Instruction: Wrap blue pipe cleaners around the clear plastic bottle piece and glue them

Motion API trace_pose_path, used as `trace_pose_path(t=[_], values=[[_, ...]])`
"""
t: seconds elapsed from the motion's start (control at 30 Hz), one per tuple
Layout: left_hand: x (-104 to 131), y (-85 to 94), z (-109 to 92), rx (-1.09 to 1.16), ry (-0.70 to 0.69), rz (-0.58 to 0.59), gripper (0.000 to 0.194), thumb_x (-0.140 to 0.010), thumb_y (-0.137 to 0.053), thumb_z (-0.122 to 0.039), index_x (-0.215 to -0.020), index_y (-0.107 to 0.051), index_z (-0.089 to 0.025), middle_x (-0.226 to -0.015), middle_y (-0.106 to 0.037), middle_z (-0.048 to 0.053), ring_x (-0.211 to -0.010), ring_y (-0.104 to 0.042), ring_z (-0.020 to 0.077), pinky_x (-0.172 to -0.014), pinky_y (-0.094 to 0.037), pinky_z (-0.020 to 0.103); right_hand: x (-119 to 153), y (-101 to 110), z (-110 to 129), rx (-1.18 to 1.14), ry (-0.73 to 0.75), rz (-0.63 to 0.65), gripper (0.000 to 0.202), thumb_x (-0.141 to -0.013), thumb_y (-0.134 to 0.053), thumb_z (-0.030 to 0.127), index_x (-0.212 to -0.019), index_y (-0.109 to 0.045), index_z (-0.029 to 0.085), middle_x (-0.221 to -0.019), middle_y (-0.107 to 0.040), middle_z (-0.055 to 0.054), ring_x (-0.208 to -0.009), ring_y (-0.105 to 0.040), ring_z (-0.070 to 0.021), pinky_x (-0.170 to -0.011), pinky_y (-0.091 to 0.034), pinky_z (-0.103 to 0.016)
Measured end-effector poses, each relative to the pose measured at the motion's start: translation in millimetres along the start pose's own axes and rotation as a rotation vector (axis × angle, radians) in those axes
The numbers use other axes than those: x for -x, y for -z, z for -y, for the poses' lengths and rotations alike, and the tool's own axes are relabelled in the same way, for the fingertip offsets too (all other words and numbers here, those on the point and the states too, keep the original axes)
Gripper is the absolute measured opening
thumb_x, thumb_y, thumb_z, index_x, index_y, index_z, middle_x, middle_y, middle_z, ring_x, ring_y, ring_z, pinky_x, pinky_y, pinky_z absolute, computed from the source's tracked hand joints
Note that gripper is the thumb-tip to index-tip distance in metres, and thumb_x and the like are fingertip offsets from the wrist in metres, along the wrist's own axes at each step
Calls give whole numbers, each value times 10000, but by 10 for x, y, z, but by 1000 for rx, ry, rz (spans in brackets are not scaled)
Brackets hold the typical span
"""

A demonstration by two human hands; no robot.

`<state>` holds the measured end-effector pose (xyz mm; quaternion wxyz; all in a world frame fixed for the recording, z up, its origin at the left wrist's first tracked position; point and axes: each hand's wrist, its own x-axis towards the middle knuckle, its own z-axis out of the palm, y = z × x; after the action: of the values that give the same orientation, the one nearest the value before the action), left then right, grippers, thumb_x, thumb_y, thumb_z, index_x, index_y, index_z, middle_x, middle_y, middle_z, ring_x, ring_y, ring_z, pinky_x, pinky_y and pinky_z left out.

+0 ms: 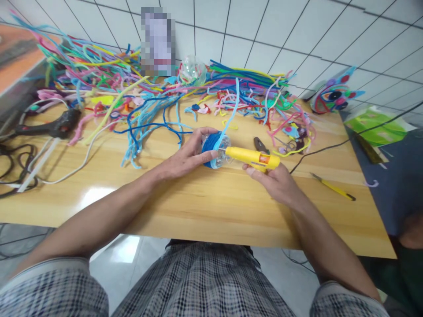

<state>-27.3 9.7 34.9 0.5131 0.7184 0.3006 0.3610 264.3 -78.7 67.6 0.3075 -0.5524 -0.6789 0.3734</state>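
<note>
On the counter (198,211), the black cord (350,140) runs from beside the right hand (280,182) off past the far right end; if it snagged, it could drag on whatever it feeds. That hand is closed around the grip of a yellow hot-glue gun (244,155), its nozzle (223,150) pointing at the left hand (185,156). The left hand is partly curled, fingers and thumb clamping a clear plastic bottle section (209,147) wrapped in dark blue chenille stem. With the nozzle so near the left thumb, a slip or too much glue could burn it. The light blue chenille stem (234,112) stands up loose from the wrap, so weak glue could let it spring away. The yellow craft knife (333,187), right of the right hand, could nick a forearm sweeping sideways.

As for containers, a green plastic bag (376,127) lies beyond the right hand, past the counter's end, its contents hidden. The clear round plastic container (192,70), beyond the left hand, shows red and green bits, inside or behind it. Whether the bottle section holds anything cannot be told.
</note>
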Motion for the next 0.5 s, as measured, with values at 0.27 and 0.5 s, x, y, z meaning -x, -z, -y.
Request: trace_pose_path(t=[0.27, 0.5], values=[[-7, 3, -12, 81, 36, 35, 652, -989, -780, -580, -1487, -469, -296, -1464, -577, 88, -1409, -571, 300, -1244, -483, 468, 6, -18, -2, 27, 15, -3, 287, -1010, -695, 520, -970, -790, 252, -941, -809, -39, -868, -743, -248, -844, -630, -408], [-14, 13, 1, 73, 40, 39, 656, -987, -778, -581, -1486, -467, -291, -1452, -587, 87, -1331, -587, 275, -1200, -485, 438, 13, -46, -11, 52, 11, -68, 282, -1015, -685, 537, -961, -776, 276, -911, -787, -40, -854, -738, -267, -875, -637, -460]])
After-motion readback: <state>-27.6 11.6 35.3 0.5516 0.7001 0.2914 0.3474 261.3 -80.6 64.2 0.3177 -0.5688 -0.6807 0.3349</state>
